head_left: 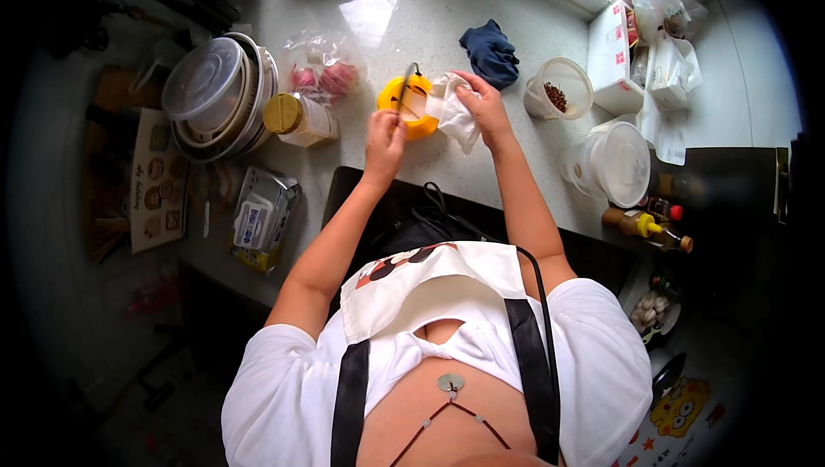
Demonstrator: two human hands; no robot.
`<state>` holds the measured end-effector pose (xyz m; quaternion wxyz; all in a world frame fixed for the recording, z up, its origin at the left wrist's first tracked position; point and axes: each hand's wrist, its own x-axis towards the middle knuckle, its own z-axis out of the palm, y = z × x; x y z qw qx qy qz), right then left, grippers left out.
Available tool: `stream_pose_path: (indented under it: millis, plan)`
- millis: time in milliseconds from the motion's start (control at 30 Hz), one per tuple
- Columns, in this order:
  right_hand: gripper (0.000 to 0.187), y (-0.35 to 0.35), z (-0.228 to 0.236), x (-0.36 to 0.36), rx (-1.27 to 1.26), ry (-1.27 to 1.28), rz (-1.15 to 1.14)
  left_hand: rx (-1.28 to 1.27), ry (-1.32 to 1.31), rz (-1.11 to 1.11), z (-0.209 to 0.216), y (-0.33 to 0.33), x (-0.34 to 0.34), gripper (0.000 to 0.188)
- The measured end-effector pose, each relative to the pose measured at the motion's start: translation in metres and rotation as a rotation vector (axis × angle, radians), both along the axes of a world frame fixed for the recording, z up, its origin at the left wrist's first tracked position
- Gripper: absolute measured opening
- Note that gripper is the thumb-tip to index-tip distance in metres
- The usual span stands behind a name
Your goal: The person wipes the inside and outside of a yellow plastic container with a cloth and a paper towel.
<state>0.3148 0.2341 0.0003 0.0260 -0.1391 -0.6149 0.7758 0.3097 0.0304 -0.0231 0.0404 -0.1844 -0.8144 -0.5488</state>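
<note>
Over the counter, my left hand (384, 142) is closed around the lower end of a thin, dark, stick-like tool (404, 91), whose exact kind I cannot make out. Just behind and beside it is a round yellow object (421, 128) with a pale middle, partly hidden by the tool and my fingers. A crumpled white paper towel or cloth (455, 115) hangs from my right hand (487, 110), close to the yellow object's right side; whether they touch is unclear. A dark blue cloth (491, 54) lies bunched beyond my right hand.
At left stand stacked bowls and lids (206, 80), a bag of reddish produce (331, 79), a gold-lidded jar (305, 122) and a wipes pack (265, 218). To the right are a tub of brown bits (559, 89), a white lidded tub (614, 164) and several bottles (649, 226).
</note>
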Motion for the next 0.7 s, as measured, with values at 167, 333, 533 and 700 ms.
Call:
stream_pose_path:
  millis: [167, 333, 533, 700]
  plan:
    - [0.026, 0.015, -0.049, 0.007, 0.162, -0.031, -0.269, 0.484, -0.516, 0.291, -0.026, -0.019, -0.009, 0.015]
    - [0.033, 0.018, -0.057, 0.006, 0.359, -0.051, -0.289, 0.312, -0.861, 0.309, -0.034, -0.033, -0.001, 0.017]
    - [0.032, 0.018, -0.039, -0.009, 0.441, -0.167, -0.136, -0.145, -0.032, 0.238, 0.004, -0.017, 0.007, 0.017]
    - [0.024, -0.006, -0.035, -0.035, 0.473, 0.110, -0.007, -0.399, 0.216, 0.138, 0.009, 0.011, -0.024, 0.041]
